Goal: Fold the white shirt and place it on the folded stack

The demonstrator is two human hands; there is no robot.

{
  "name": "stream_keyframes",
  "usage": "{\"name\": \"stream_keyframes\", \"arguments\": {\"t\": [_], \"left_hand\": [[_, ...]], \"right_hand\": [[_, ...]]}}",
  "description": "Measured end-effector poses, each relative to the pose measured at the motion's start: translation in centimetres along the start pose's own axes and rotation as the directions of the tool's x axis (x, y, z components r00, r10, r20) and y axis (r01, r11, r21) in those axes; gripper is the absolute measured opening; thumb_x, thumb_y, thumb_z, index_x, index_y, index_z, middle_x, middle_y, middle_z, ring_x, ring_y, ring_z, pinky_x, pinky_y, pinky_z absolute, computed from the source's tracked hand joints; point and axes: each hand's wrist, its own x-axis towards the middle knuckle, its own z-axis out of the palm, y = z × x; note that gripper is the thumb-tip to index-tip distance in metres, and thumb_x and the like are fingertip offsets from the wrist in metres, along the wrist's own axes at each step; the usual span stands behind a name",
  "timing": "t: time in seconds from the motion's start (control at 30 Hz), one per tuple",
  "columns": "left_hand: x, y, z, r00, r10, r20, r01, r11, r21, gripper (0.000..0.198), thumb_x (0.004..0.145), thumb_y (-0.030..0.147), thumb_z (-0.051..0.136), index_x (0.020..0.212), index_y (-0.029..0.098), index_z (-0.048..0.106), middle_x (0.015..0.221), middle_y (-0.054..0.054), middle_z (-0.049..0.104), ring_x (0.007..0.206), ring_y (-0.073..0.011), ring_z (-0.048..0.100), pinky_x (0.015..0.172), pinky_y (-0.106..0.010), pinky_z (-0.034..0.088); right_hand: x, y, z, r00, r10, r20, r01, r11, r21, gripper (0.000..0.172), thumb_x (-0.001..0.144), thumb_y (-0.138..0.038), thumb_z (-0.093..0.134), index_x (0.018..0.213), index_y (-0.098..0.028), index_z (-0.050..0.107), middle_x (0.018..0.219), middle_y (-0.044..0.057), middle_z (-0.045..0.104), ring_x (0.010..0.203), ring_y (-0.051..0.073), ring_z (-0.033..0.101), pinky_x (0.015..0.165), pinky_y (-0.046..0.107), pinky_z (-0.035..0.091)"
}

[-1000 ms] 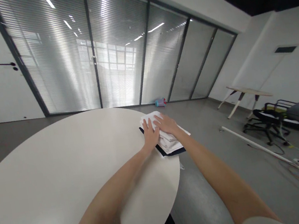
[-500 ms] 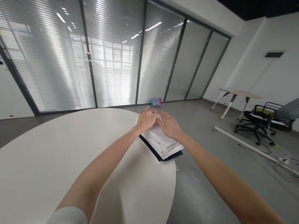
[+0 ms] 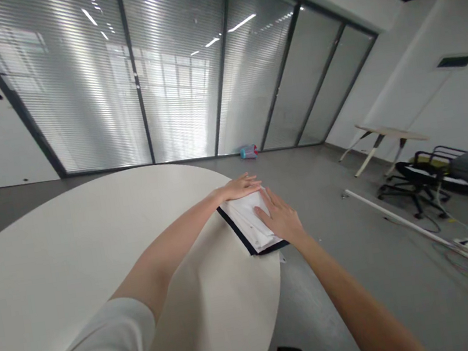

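Note:
A folded white cloth (image 3: 247, 220) lies on top of a dark folded cloth (image 3: 239, 232), whose edge shows along the left and near sides. Both rest at the right edge of the round white table (image 3: 134, 214). Across the far end of the white cloth my left hand (image 3: 241, 187) lies flat, fingers stretched to the right. My right hand (image 3: 280, 216) is spread over the right side of the stack, its fingertips close to the left hand's. Neither hand has anything gripped.
A blue and pink bin (image 3: 248, 151) stands on the floor by the glass partition. At the right are a small table (image 3: 392, 132), office chairs (image 3: 445, 176), a long white pole (image 3: 418, 230) and loose cables on the floor.
My left hand has turned, so its fingers now point right instead of forward. My right hand has moved slightly right and nearer, fingers more spread. More of the white cloth shows between them.

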Motion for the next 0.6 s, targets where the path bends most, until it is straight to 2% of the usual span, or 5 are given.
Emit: {"name": "stream_keyframes", "arguments": {"t": [0.17, 0.23, 0.33, 0.43, 0.6], "left_hand": [[-1.1, -1.0, -1.6, 0.964, -0.062, -0.257, -0.009, 0.964, -0.267, 0.044, 0.091, 0.047, 0.059, 0.125, 0.021, 0.070, 0.146, -0.005, 0.056, 0.146, -0.0259, 0.037, 0.121, -0.034, 0.023], [-2.6, -2.0, -2.8, 0.873, -0.279, -0.400, 0.085, 0.895, -0.439, 0.037, 0.084, 0.047, 0.067, 0.110, 0.021, 0.075, 0.135, -0.006, 0.065, 0.137, -0.0282, 0.048, 0.118, -0.034, 0.028], [-5.8, -4.0, -3.4, 0.726, -0.521, -0.449, 0.173, 0.770, -0.614, 0.049, 0.092, 0.055, 0.049, 0.116, 0.018, 0.069, 0.135, -0.012, 0.064, 0.130, -0.0298, 0.053, 0.110, -0.040, 0.038], [-8.6, -5.5, -2.1, 0.708, -0.607, -0.361, 0.211, 0.670, -0.712, 0.063, 0.095, 0.061, 0.032, 0.126, 0.015, 0.062, 0.136, -0.018, 0.061, 0.121, -0.0308, 0.060, 0.098, -0.043, 0.047], [-9.3, -6.1, 0.5, 0.769, -0.583, -0.262, 0.177, 0.588, -0.789, 0.068, 0.090, 0.071, 0.037, 0.124, 0.019, 0.064, 0.135, -0.013, 0.064, 0.124, -0.0285, 0.058, 0.102, -0.041, 0.045]], "right_hand": [[1.1, 1.2, -1.0, 0.996, 0.092, -0.018, -0.085, 0.971, 0.225, 0.065, 0.094, -0.058, 0.047, 0.148, -0.022, 0.048, 0.156, 0.012, 0.041, 0.139, 0.034, 0.045, 0.112, 0.052, 0.040], [1.4, 2.7, -1.7, 0.982, 0.188, -0.012, -0.168, 0.900, 0.402, 0.067, 0.090, -0.063, 0.050, 0.143, -0.022, 0.054, 0.147, 0.012, 0.053, 0.129, 0.033, 0.056, 0.108, 0.050, 0.045], [0.5, 4.7, -1.7, 0.938, 0.340, -0.067, -0.235, 0.766, 0.598, 0.076, 0.088, -0.072, 0.043, 0.137, -0.016, 0.058, 0.135, 0.017, 0.062, 0.123, 0.033, 0.060, 0.105, 0.049, 0.046], [-2.0, 5.1, 0.2, 0.870, 0.481, -0.111, -0.257, 0.633, 0.730, 0.082, 0.084, -0.079, 0.040, 0.130, -0.015, 0.062, 0.134, 0.017, 0.062, 0.128, 0.032, 0.056, 0.108, 0.047, 0.044], [-5.7, 3.2, 3.5, 0.715, 0.690, 0.111, -0.371, 0.239, 0.897, 0.080, 0.077, -0.077, 0.053, 0.132, -0.019, 0.059, 0.130, 0.012, 0.064, 0.116, 0.029, 0.063, 0.084, 0.037, 0.058]]}}
